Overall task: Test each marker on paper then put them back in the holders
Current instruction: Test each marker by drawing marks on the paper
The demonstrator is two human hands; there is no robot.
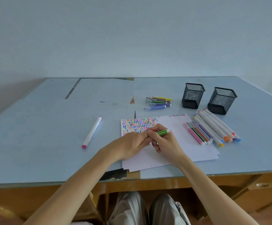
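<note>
Fingers (154, 131) of the right hand (166, 144) curl round a green marker (162, 132), which lies nearly level above the paper (180, 143), its white end pointing right. Just left of them, the left hand (132, 144) pinches the marker's other end with fingertips together; whether a cap is on or off there is hidden by the hands. Under both hands the paper rests on the table (51, 143), its far-left part filled with rows of coloured squiggles (138, 125). Right of the fingers, a row of markers (213, 130) lies side by side, some thin, some thick and white, partly on the paper's edge. Beyond that row stand two black mesh holders (192, 95), upright and apart. Beyond the fingers lies a small cluster of thin markers (158, 102). Well to the left, a single pink-capped marker (92, 132) lies alone on the table.
</note>
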